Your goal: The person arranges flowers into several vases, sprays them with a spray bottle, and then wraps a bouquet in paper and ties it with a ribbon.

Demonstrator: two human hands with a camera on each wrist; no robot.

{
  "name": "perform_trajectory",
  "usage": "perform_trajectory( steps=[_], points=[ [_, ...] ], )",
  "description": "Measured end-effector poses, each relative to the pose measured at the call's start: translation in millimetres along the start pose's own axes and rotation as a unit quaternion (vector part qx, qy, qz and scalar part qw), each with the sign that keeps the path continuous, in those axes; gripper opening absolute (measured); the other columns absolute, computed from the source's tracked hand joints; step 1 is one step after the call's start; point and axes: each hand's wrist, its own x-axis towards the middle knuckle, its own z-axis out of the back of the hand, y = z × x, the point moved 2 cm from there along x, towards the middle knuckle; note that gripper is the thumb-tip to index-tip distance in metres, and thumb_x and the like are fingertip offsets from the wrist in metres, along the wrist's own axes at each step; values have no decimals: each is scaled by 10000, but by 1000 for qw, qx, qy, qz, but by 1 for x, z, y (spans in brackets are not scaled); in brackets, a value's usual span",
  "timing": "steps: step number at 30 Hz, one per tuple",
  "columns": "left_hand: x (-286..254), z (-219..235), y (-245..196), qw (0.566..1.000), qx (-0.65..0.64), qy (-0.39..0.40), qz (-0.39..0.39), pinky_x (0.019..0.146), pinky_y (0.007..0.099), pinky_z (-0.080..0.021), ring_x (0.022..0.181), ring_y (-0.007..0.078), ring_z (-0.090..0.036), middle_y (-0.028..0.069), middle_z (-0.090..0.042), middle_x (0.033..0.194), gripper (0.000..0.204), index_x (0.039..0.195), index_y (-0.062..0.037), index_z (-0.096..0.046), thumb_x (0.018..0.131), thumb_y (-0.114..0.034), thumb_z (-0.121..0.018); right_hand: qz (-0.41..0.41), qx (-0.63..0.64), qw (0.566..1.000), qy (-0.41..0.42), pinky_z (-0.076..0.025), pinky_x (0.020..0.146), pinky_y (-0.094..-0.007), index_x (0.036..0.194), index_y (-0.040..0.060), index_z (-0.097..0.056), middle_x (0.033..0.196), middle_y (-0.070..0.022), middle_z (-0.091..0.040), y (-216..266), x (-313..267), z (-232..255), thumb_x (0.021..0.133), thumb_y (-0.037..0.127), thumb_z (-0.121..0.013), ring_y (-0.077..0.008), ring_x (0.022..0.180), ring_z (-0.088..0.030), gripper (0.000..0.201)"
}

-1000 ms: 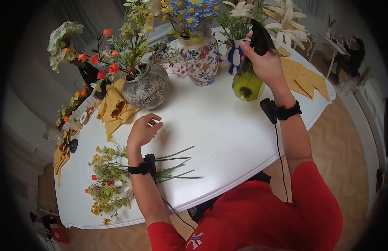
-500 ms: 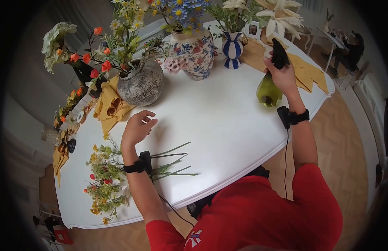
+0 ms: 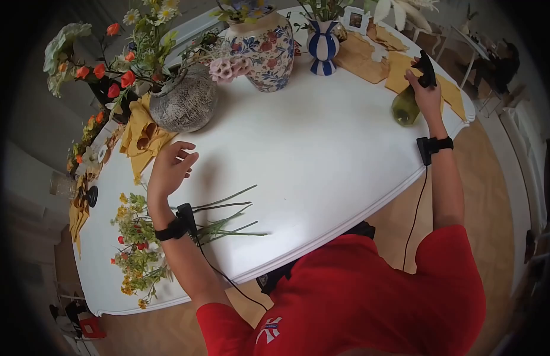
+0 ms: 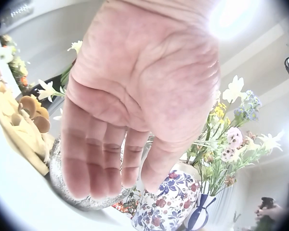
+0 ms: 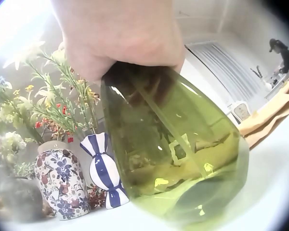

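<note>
At the table's right side the right hand [image 3: 428,98] grips the black neck of a green spray bottle [image 3: 405,108]; in the right wrist view the translucent bottle [image 5: 173,154] hangs tilted below the fist [image 5: 125,43]. The left hand [image 3: 170,171] holds nothing, its fingers loosely bent above the table, near the grey vase [image 3: 186,102] and the yellow cloth [image 3: 135,139]. Its palm [image 4: 139,96] faces the camera in the left wrist view. Cut flowers [image 3: 135,246] lie beside the left forearm, stems [image 3: 227,204] pointing right.
Behind stand a floral-patterned vase [image 3: 264,56] and a blue-and-white striped vase [image 3: 322,47], both with flowers. Brown paper [image 3: 361,58] and a picture frame [image 3: 355,19] are at the back right. A seated person [image 3: 505,65] is farther off at right.
The right hand has carried the spray bottle to the right, away from the striped vase. The left hand remains over the table with its fingers loose, and the head view has shifted.
</note>
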Motion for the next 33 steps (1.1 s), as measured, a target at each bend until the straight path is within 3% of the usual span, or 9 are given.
perform_trajectory(
  steps=[9, 13, 14, 15, 17, 20, 24, 27, 33],
  points=[
    [6, 0, 7, 998, 57, 12, 20, 620, 268, -540, 698, 114, -631, 34, -660, 892, 297, 1197, -38, -686, 955, -206, -723, 21, -126, 991, 30, -486, 838, -258, 1190, 54, -723, 1063, -34, -748, -28, 11, 12, 904, 427, -791, -117, 890, -623, 474],
    [5, 1, 17, 993, 102, -27, -58, 618, 285, -547, 680, 128, -668, 60, -730, 888, 317, 1159, -43, -724, 935, -267, -738, 33, -181, 970, 159, -440, 1053, -292, 1334, 53, -644, 1429, -53, -618, -34, 23, 25, 1035, 223, -638, -163, 1271, -585, 344],
    [4, 1, 17, 991, 114, -34, -60, 619, 289, -549, 681, 138, -677, 70, -738, 901, 336, 1163, -48, -727, 927, -286, -744, 293, -391, 848, 207, -425, 1074, -295, 1340, 45, -640, 1407, -66, -634, -67, 37, 46, 1045, 235, -620, -169, 1272, -585, 351],
    [1, 3, 15, 990, 126, -38, -51, 636, 300, -554, 699, 154, -686, 77, -742, 914, 350, 1167, -51, -728, 920, -298, -747, 24, -238, 959, 151, -414, 1086, -299, 1364, 53, -637, 1391, -70, -649, -45, 29, 34, 1033, 274, -634, -174, 1265, -587, 397],
    [-6, 9, 11, 988, 147, -36, -40, 669, 320, -563, 736, 186, -702, 91, -748, 939, 377, 1174, -57, -731, 906, -320, -753, -78, -222, 965, 114, -413, 1089, -310, 1369, 38, -647, 1391, -87, -653, -26, 18, 31, 1002, 344, -665, -194, 1255, -596, 479],
    [-17, 24, 19, 978, 198, -47, -33, 728, 345, -567, 812, 224, -709, 100, -751, 970, 398, 1183, -63, -734, 894, -335, -753, -44, -137, 981, 128, -425, 1088, -309, 1453, 6, -554, 1418, -121, -629, -49, 21, 45, 965, 337, -728, -215, 1284, -594, 614],
    [-48, 48, 24, 970, 239, -3, 34, 786, 347, -560, 891, 231, -702, 98, -749, 1014, 444, 1181, -61, -735, 857, -360, -783, -98, -99, 989, -43, -461, 1082, -373, 1599, 52, -326, 1465, -177, -546, 1, -25, 42, 857, 326, -863, -255, 1331, -547, 956],
    [-71, 59, 40, 958, 276, 36, 72, 810, 367, -560, 919, 251, -704, 96, -746, 1033, 479, 1185, -66, -736, 793, -325, -827, 86, -165, 975, -120, -504, 1052, -379, 1421, -70, -508, 1380, -201, -579, 44, -61, 41, 881, 275, -844, -271, 1276, -569, 723],
    [-101, 59, 68, 934, 330, 78, 115, 824, 400, -563, 949, 295, -713, 106, -751, 1027, 450, 1105, -103, -769, 692, -257, -861, 132, 49, 977, 157, -491, 1031, -371, 1258, -80, -599, 1308, -162, -608, 117, -99, -58, 985, 65, -684, -232, 1193, -585, 321]
  ],
)
